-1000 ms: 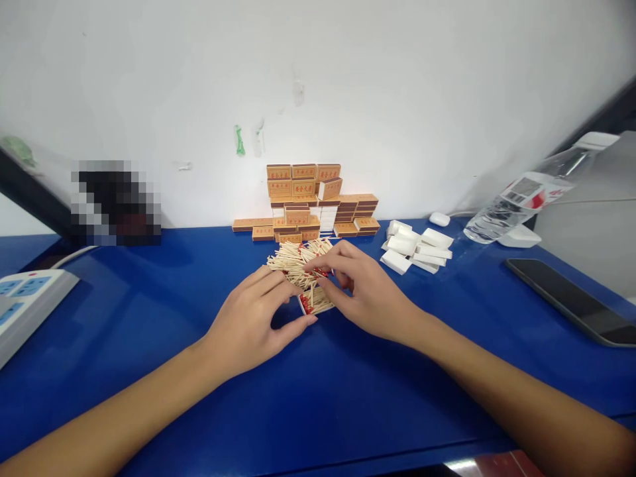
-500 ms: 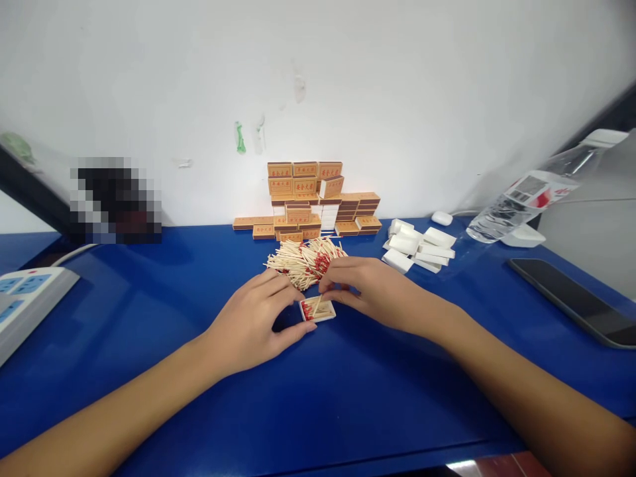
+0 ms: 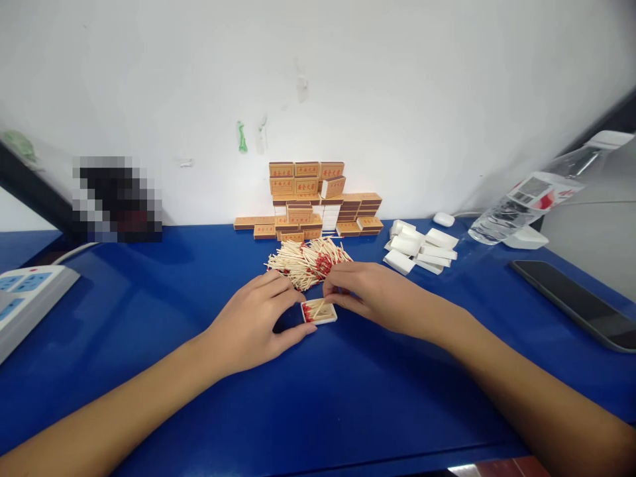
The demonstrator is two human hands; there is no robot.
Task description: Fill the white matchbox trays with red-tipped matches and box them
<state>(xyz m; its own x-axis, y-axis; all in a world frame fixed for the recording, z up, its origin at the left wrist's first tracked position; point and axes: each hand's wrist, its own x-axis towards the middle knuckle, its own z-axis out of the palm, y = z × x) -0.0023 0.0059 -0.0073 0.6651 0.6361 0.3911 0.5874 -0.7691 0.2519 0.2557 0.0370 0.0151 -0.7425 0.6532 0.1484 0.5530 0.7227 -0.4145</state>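
A small white matchbox tray (image 3: 328, 321) lies on the blue tabletop with red-headed matches inside, heads to the left. My left hand (image 3: 256, 324) steadies its left end between thumb and forefinger. Over the tray's right end, my right hand (image 3: 370, 291) has thumb and fingers pinched together on a match (image 3: 319, 308) that slants down into the tray. Just behind both hands is a loose heap of matches (image 3: 301, 260), red heads mostly to the right. The right hand's fingertips are partly hidden behind its knuckles.
Orange matchboxes (image 3: 307, 187) stand stacked against the wall. White empty trays (image 3: 407, 242) lie piled to their right. A plastic bottle (image 3: 527, 195), a white earphone case (image 3: 444, 219) and a phone (image 3: 576, 301) are at right; a power strip (image 3: 34, 305) is at left.
My right hand has shifted very slightly right and down, with the match still slanting into the tray. The left hand keeps its hold; the whole view has moved a little.
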